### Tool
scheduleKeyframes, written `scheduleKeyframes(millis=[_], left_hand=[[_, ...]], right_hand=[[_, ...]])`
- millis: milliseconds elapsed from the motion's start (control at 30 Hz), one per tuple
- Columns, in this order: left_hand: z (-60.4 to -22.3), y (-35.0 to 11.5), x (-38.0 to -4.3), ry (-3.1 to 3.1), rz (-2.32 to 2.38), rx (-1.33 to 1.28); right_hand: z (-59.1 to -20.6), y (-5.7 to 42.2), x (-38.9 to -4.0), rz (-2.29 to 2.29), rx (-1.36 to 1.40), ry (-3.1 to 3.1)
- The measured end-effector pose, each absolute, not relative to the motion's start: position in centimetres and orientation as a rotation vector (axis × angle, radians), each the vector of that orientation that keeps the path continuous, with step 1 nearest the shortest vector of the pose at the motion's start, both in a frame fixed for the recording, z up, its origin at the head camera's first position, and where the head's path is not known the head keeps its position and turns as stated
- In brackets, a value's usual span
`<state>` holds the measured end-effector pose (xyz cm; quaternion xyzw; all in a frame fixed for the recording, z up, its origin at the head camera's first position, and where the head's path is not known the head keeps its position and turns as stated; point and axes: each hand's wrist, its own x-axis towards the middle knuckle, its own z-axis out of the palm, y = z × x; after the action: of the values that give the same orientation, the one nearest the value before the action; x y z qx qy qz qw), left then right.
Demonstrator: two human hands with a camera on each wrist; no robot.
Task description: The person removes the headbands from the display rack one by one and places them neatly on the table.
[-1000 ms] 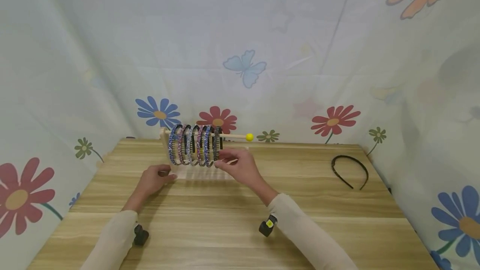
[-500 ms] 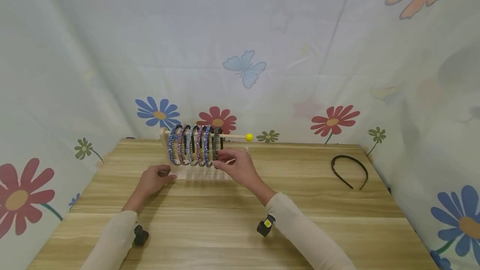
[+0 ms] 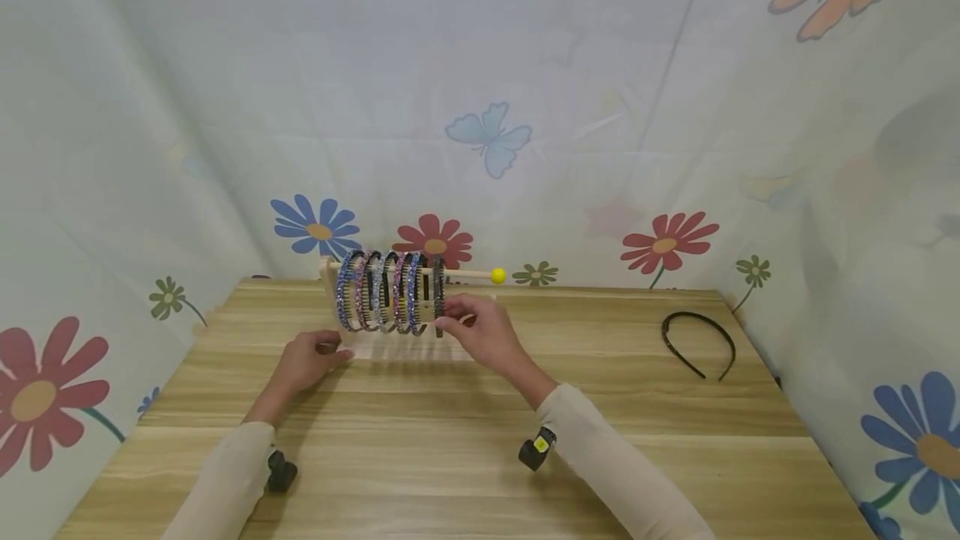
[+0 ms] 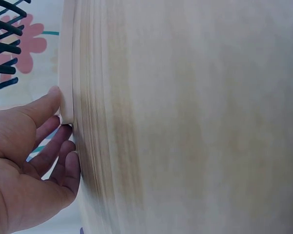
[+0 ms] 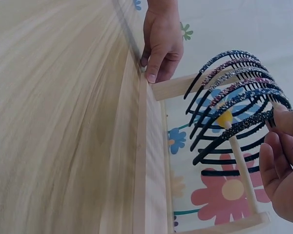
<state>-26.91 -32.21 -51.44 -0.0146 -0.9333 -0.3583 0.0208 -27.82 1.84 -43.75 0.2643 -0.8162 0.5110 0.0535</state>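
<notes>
A wooden headband stand (image 3: 327, 282) lies toward the back of the table, its rod running sideways to a yellow ball. Several glittery headbands (image 3: 375, 290) in blue, pink and silver hang on the rod. My right hand (image 3: 483, 330) pinches the lower front of a black glitter headband (image 5: 249, 124), the rightmost on the rod, apart from the others by a small gap. My left hand (image 3: 306, 359) holds the left end of the stand's base (image 5: 154, 165), thumb on its edge and fingers around the corner in the left wrist view (image 4: 66, 105).
Another black headband (image 3: 697, 313) lies at the right of the wooden table (image 3: 450, 457). A flowered cloth backdrop (image 3: 585, 190) rises behind the table and along its sides. A yellow ball (image 3: 498, 276) caps the rod's right end.
My right hand first shifts slightly left, then right, with the black glitter headband, widening its gap from the blue one. The left hand stays at the stand's base.
</notes>
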Motion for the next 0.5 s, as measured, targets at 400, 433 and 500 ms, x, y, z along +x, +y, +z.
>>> scheduleKeyframes(millis=[400,433,500], left_hand=[[-51.0,-32.0,-26.7,-2.890,-1.108,-0.052],[-50.9,-32.0,-26.7,-2.890,-1.109,-0.049],[-50.9,-32.0,-26.7,-2.891,-1.104,-0.054]], right_hand=[[-43.0,3.3,-28.4,1.528,0.774,-2.452],[-42.9,3.4,-28.5,1.527,0.774,-2.448],[-42.8,3.6,-28.5,1.526,0.779,-2.438]])
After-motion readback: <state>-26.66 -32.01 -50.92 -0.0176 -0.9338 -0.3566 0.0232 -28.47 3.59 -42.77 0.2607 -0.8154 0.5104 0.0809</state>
